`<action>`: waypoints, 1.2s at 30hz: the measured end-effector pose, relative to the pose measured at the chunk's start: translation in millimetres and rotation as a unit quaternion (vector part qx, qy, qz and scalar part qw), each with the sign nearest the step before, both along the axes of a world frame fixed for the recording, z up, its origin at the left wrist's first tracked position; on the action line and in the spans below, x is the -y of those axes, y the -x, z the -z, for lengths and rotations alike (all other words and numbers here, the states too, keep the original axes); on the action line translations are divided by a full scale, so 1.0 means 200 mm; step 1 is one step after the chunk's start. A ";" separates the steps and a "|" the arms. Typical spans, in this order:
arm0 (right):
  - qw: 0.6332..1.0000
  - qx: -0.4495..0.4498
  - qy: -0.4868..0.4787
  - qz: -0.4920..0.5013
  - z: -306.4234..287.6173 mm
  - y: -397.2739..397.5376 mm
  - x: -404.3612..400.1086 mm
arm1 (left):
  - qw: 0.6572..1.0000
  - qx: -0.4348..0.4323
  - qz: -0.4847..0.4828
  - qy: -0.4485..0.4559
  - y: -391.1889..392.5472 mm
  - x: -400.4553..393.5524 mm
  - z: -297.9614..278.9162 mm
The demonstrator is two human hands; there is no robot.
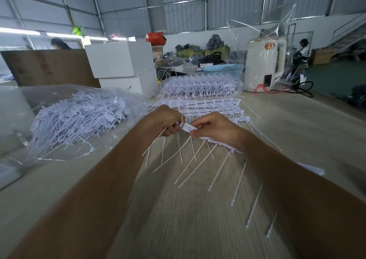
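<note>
A strip of ties [311, 170] is held above the counter [198, 209] so the tails hang free. Its end tie [189, 128] is pinched at the tag by the right grip [215, 128]. The left grip [168, 121] is curled round its tail, probably to snap it off.

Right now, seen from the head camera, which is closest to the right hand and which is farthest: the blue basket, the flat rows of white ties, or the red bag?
1. The flat rows of white ties: on the table just beyond the right hand.
2. The blue basket: farther back, behind the stacked ties.
3. The red bag: farthest, up high near the back wall.
</note>
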State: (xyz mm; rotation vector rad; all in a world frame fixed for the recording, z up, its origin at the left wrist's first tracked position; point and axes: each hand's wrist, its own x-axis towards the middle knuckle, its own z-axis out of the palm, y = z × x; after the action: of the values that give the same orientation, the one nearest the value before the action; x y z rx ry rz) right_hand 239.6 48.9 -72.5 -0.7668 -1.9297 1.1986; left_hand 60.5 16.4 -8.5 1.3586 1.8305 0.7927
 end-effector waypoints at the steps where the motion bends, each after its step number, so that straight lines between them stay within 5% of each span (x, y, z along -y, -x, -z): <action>1: 1.000 -0.009 -0.003 0.004 0.00 0.00 0.01 | 1.000 0.001 0.006 -0.001 0.00 0.00 0.00; 8: 0.998 -0.060 0.015 -0.001 0.00 0.01 0.01 | 0.992 0.022 0.062 -0.111 0.00 0.05 -0.06; 13: 0.999 -0.006 0.032 0.007 0.02 -0.02 -0.02 | 0.935 -0.158 0.024 -0.317 -0.04 0.08 -0.15; 16: 0.999 -0.018 0.043 0.012 0.03 -0.03 -0.04 | 0.914 -0.077 0.004 -0.399 0.02 0.09 -0.23; 21: 0.993 -0.068 0.090 -0.022 0.02 -0.03 -0.03 | 0.951 -0.134 0.076 -0.268 0.04 0.04 -0.06; 25: 0.989 -0.100 0.111 -0.024 0.01 -0.03 -0.02 | 0.949 -0.130 0.107 -0.267 -0.02 -0.02 0.04; 29: 0.989 -0.101 0.110 -0.021 -0.01 -0.04 0.00 | 0.981 -0.003 0.081 -0.175 -0.05 -0.03 0.05; 36: 0.984 -0.140 0.110 -0.028 -0.02 -0.06 -0.02 | 0.960 -0.139 0.167 -0.176 -0.07 0.00 0.08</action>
State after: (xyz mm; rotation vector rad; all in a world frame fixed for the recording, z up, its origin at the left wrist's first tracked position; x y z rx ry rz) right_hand 252.1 52.0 -69.0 -0.6207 -1.6160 1.4875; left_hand 73.9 17.2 -25.2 2.0351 1.6425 0.7999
